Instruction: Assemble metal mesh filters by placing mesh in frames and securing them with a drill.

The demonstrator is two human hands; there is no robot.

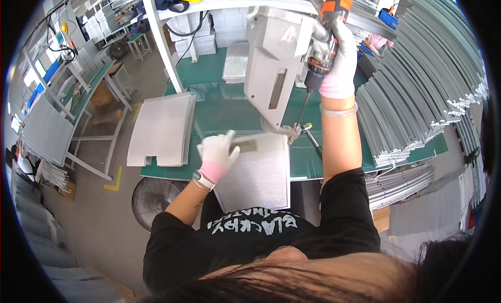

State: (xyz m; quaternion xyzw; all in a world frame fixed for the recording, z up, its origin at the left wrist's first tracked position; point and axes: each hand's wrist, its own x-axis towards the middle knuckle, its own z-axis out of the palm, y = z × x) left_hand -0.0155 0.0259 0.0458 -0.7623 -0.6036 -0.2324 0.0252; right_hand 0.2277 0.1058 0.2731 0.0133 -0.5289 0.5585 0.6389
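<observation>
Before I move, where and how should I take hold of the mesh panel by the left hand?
Probably by its right edge near the front corner, coming from the right with fingers above and below. The flat panel juts past the front of the table there, and the left hand is at the opposite side. Its far right corner sits close to the machine.

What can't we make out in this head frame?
All in the head view:
Power driver: top end cut off by the upper edge.
Left hand: blurred, palm turned away; any grip on the pale panel unclear.
Driver bit: tip too small against metal at the grey machine's lower end.
Floor fan: top hidden by the green table.
</observation>
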